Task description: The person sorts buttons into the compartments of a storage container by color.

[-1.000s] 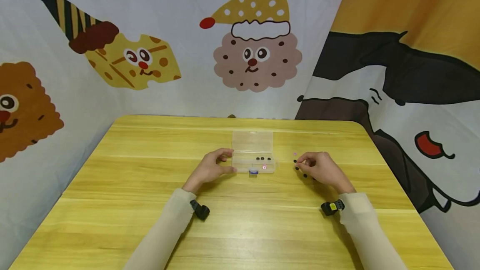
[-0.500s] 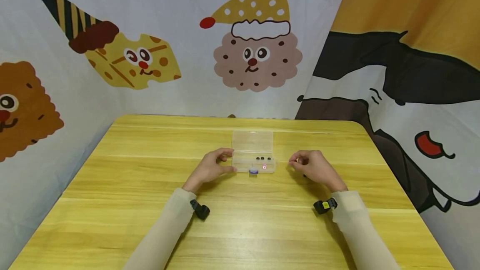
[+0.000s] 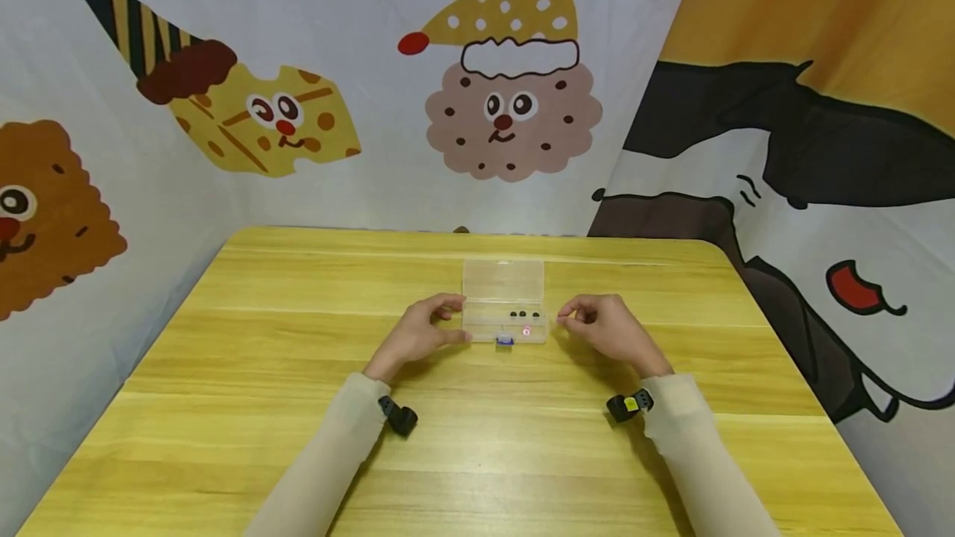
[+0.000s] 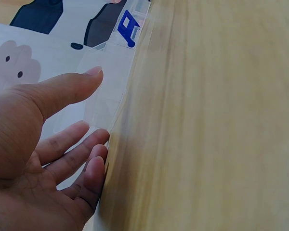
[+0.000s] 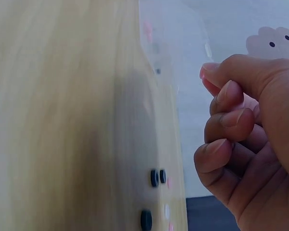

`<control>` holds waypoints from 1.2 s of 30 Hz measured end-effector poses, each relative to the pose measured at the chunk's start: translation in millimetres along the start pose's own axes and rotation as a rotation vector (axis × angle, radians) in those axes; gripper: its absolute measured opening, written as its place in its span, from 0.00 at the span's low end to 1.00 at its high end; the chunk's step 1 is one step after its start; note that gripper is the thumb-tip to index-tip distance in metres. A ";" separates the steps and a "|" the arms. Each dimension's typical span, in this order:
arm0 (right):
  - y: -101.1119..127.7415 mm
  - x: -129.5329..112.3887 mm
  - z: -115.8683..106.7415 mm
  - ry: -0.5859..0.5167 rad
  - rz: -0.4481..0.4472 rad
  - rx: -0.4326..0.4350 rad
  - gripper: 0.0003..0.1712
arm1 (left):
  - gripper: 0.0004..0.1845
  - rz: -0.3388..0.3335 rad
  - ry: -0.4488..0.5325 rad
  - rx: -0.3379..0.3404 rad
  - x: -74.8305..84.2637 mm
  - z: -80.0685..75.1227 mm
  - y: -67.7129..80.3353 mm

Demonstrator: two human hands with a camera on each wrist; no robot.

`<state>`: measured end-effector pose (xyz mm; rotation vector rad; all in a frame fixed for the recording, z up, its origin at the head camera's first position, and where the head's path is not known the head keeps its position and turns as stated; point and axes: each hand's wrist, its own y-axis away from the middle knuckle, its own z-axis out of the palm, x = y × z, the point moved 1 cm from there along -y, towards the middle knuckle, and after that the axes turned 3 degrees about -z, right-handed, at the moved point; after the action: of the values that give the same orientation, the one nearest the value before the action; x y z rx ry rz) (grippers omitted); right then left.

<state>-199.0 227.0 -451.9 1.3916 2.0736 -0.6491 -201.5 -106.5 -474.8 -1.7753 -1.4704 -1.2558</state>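
Observation:
In the head view a clear plastic storage box [image 3: 481,330] stands with its lid [image 3: 503,281] swung back and a blue latch [image 3: 505,341] at the front. Three black discs [image 3: 523,315] and a pink piece [image 3: 526,331] lie inside. My left hand [image 3: 420,330] holds the box's left end, thumb at the front corner and fingers at the rear one. Just right of the box, my right hand [image 3: 603,326] has thumb and forefinger pinched together on a small piece, mostly hidden by the fingertips. Its other fingers [image 5: 219,151] are curled.
More black discs [image 5: 154,178] and small pink pieces [image 5: 170,182] lie on the wooden table [image 3: 477,437], low in the right wrist view; the right hand covers them in the head view. A cartoon-printed cloth [image 3: 298,205] hangs behind the table.
My right hand has moved left from the loose pieces on the table to beside the box, fingertips pinched. My left hand and the box have stayed in place.

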 end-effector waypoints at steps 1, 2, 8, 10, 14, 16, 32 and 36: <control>-1.1 -1.4 0.9 -0.002 -0.003 -0.001 0.03 | 0.34 0.001 -0.002 0.000 0.1 -0.1 -0.2; -2.2 -3.4 1.7 -0.005 -0.005 -0.003 0.03 | 0.34 0.002 -0.002 -0.001 0.1 -0.3 -0.4; -9.5 -15.4 6.4 -0.042 -0.016 -0.014 0.05 | 0.35 0.004 -0.006 0.000 0.5 -0.4 -1.3; -11.6 -19.5 7.9 -0.058 -0.016 -0.014 0.04 | 0.35 0.002 -0.010 0.001 0.4 -0.3 -1.5; -14.9 -26.4 11.1 -0.072 -0.020 -0.015 0.04 | 0.34 0.000 -0.010 0.000 0.6 -0.1 -1.3; -16.3 -28.8 12.8 -0.073 -0.030 -0.014 0.04 | 0.34 0.000 -0.007 0.000 0.8 0.1 -1.0; -25.2 -36.6 25.0 -0.090 -0.069 0.010 0.03 | 0.35 0.008 0.004 -0.002 -0.7 -0.4 -0.6; -26.1 -36.6 28.1 -0.113 -0.068 -0.004 0.03 | 0.34 0.002 0.006 -0.002 -1.2 0.1 -1.0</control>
<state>-207.0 175.0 -445.3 1.2577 2.0386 -0.7340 -202.4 -106.7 -476.1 -1.7727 -1.4638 -1.2609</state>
